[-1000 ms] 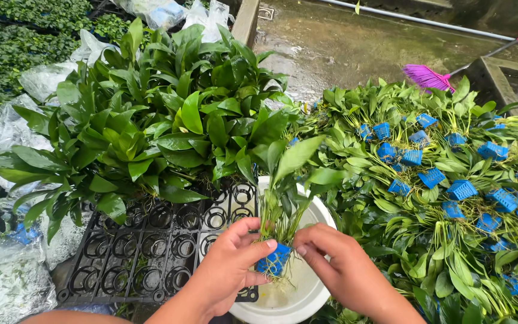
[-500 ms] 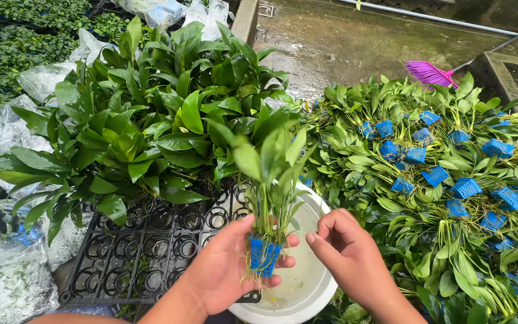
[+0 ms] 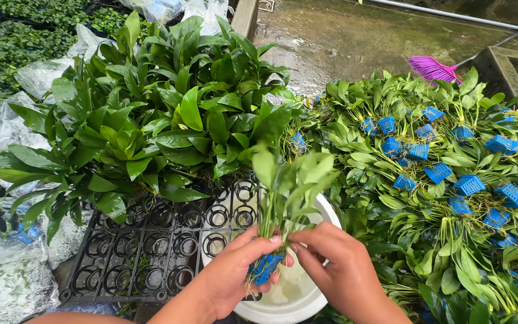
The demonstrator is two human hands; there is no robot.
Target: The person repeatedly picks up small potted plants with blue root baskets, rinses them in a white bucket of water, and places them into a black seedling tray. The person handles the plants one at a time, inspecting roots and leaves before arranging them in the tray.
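A small blue net pot (image 3: 265,267) carrying a leafy green plant (image 3: 289,183) is held upright in the left hand (image 3: 235,277), whose fingers are wrapped closed around the pot's sides. The right hand (image 3: 336,270) is set against the plant's stems just above the pot, fingertips pinched lightly at the base of the bundle; whether it truly grips or only steadies cannot be told.

Directly beneath the held pot a white bowl (image 3: 307,300) is seen, partly hidden by both hands. Just beyond the grip and to its left, a black plastic tray (image 3: 151,258) of round, mostly vacant sockets is laid out, and farther along the same tray the sockets are filled with taller broad-leaved plants (image 3: 151,120). To the right of the grip a heap of similar plants in blue pots (image 3: 439,174) is piled on its side. Well beyond, a pink broom head (image 3: 430,67) rests on wet concrete, and clear plastic sheeting (image 3: 1,126) lies at the far left.

The step in hand is judged to be the tidying of one potted plant over the bowl. The next move would call for the stems to be kept gathered and the pot kept level while it is carried toward a vacant socket.
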